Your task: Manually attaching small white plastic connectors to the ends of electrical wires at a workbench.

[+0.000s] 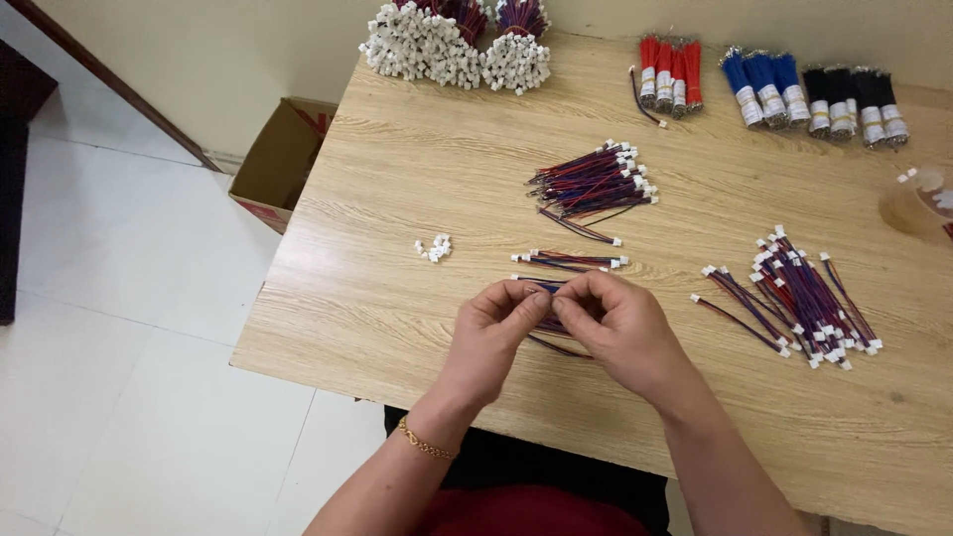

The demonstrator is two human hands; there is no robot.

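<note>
Near the front edge of the wooden table [397, 328], the left hand [493, 333] and right hand [620, 328] meet fingertip to fingertip, both pinched shut on a short red-and-blue wire [548, 288] held between them. This wire lies crosswise, its long axis running left to right from one pinch to the other, with neither hand clearly nearer; a few more strands [556, 346] trail under the hands. Just beyond the hands on the table sits a small loose bunch [571, 261], a bigger pile [596, 184] farther back, another pile [799, 298] to the right, and tiny white connectors [434, 248] to the left.
</note>
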